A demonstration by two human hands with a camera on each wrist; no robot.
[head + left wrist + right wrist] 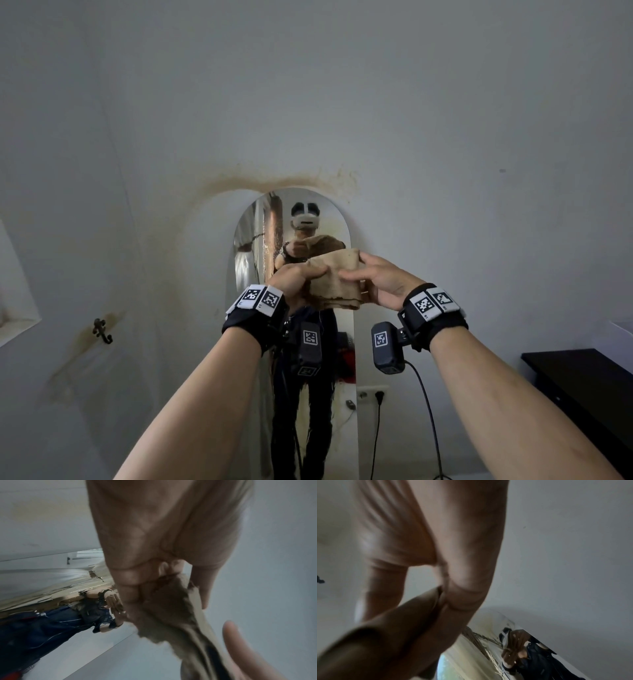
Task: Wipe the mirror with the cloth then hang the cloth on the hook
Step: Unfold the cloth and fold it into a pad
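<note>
Both hands hold the brown cloth (337, 279) before the mirror (344, 222). The left hand (296, 282) grips it tight; the right hand (380, 282) pinches its right side. The hook (102, 330) is far left.

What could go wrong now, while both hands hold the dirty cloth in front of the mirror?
1. The cloth is stained brown, so it may smear the mirror rather than clean it.
2. The left hand and right hand grip it bunched; a loose fold may slip.
3. The hook sits far left, a long reach.
</note>
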